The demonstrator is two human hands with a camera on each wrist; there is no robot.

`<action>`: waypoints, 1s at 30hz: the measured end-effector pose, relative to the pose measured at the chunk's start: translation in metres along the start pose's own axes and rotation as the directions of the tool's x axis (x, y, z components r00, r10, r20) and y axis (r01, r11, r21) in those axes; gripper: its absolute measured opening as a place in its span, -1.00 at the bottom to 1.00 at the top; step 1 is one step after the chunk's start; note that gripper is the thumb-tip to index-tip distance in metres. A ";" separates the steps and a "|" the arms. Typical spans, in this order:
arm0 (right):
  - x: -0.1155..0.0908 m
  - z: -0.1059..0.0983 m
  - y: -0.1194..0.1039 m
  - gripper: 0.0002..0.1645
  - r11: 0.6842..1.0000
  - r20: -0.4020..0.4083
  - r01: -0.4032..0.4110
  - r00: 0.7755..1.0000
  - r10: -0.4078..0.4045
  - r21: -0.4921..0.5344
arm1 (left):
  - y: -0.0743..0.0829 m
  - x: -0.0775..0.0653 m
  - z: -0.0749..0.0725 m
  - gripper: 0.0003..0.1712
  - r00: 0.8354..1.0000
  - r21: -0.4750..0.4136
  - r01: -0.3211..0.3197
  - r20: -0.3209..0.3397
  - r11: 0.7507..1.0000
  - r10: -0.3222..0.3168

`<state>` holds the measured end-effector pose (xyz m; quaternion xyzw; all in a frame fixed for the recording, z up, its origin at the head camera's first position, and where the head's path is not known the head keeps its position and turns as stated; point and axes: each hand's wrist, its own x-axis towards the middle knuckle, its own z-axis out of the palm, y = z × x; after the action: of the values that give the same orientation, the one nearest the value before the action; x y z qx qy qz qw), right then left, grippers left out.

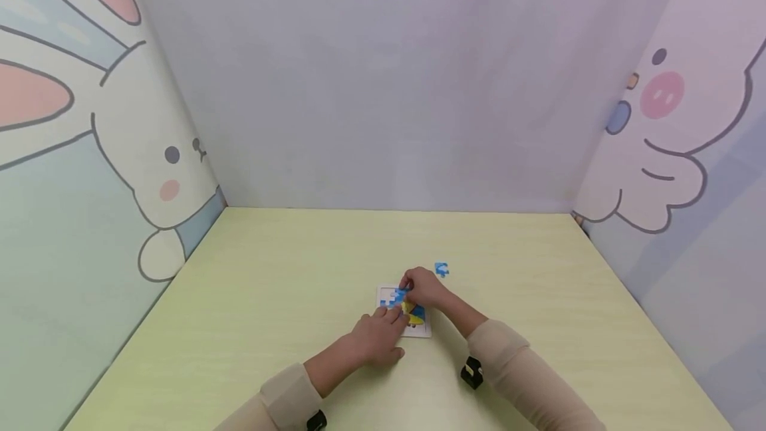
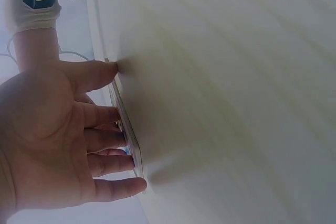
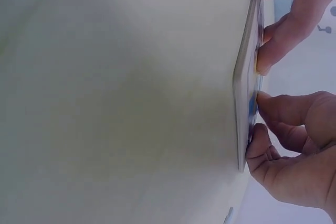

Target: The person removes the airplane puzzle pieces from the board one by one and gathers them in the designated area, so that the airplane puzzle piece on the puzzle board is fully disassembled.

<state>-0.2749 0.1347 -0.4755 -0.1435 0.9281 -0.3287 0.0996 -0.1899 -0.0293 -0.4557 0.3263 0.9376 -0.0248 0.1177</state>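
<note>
A small square jigsaw puzzle (image 1: pixel 421 332) with a white frame lies on the table, showing blue, white and yellow picture parts. My left hand (image 1: pixel 378 338) reaches over its near left side, the straight fingertips resting on it. In the left wrist view those fingers (image 2: pixel 107 140) lie spread along the puzzle's edge (image 2: pixel 128 121). At the far right corner, my right hand (image 1: pixel 425 287) pinches a blue puzzle piece low against the board, thumb and forefinger bent together; the fingers (image 3: pixel 286 108) mostly hide it. A loose blue-and-white puzzle piece (image 1: pixel 441 269) lies just beyond the right hand.
The pale yellow table (image 1: pixel 287 265) extends around the puzzle on all sides. A grey-lilac back wall (image 1: pixel 383 85) and side panels with a cartoon rabbit (image 1: pixel 137 145) and a pig-nosed figure (image 1: pixel 706 105) enclose it. Black wrist devices (image 1: pixel 472 372) hang under the sleeves.
</note>
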 end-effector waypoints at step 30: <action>-0.003 -0.005 0.004 -0.82 0.994 0.028 -0.037 0.999 0.034 0.099 | -0.001 0.003 0.000 -0.28 1.000 0.010 -0.008 -0.001 1.000 0.008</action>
<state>-0.2742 0.1421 -0.4742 -0.1263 0.9117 -0.3706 0.1247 -0.1930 -0.0278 -0.4563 0.3309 0.9361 -0.0288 0.1159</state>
